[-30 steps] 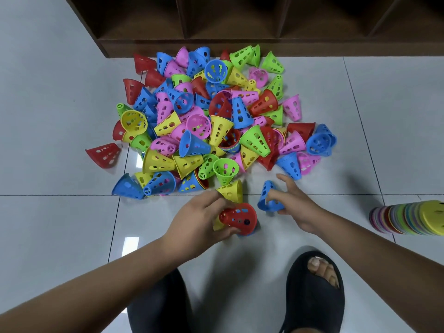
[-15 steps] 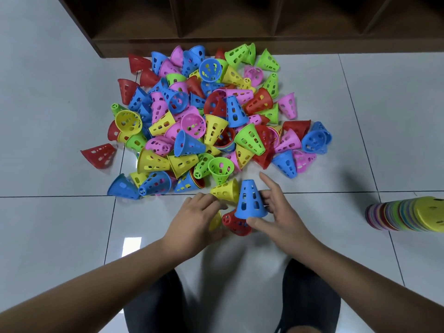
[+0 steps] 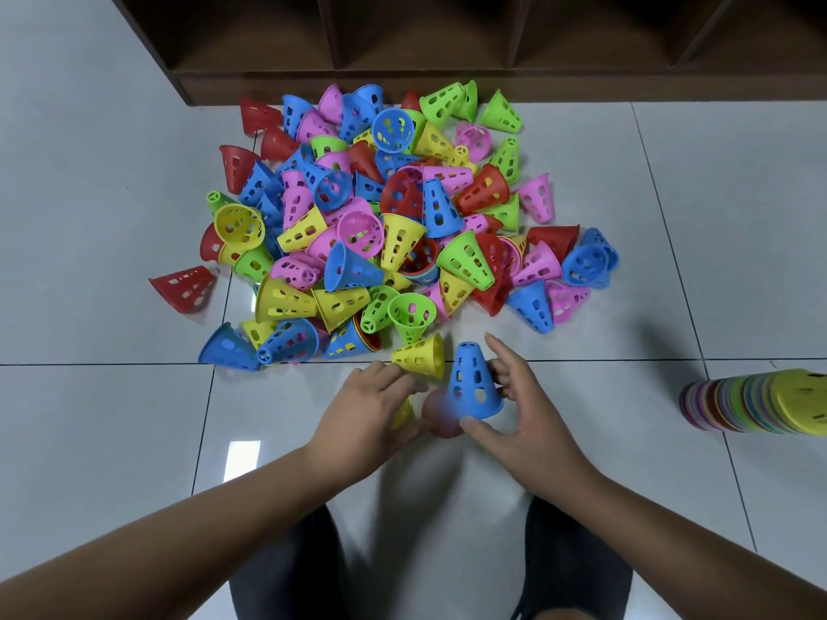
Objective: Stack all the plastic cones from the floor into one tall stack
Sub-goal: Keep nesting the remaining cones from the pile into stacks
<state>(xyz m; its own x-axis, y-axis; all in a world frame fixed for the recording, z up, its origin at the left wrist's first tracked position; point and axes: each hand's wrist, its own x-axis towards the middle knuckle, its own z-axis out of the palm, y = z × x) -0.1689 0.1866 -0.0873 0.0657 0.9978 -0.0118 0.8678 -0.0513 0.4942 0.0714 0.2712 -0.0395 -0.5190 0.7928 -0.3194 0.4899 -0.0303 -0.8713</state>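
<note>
A heap of perforated plastic cones point(image 3: 385, 226) in red, blue, pink, yellow and green lies on the tiled floor. My right hand point(image 3: 514, 418) holds a blue cone point(image 3: 473, 381) upright, tip up, over a blurred red cone point(image 3: 441, 418). My left hand point(image 3: 371, 409) grips the red cone, together with a yellow cone point(image 3: 403, 411) partly hidden under its fingers. Another yellow cone point(image 3: 423, 354) lies on its side just beyond my left fingers. A long stack of nested cones point(image 3: 756, 402) lies on its side at the right edge.
A dark wooden shelf unit point(image 3: 447, 38) stands behind the heap. A lone red cone point(image 3: 185, 288) lies left of the heap. My dark shoes point(image 3: 577, 570) are on the floor below my hands. Bare white tiles point(image 3: 89, 418) extend left and right.
My right hand picked up the blue cone from the floor and brought it left, upright, over the red cone in my left hand. The view shifted slightly.
</note>
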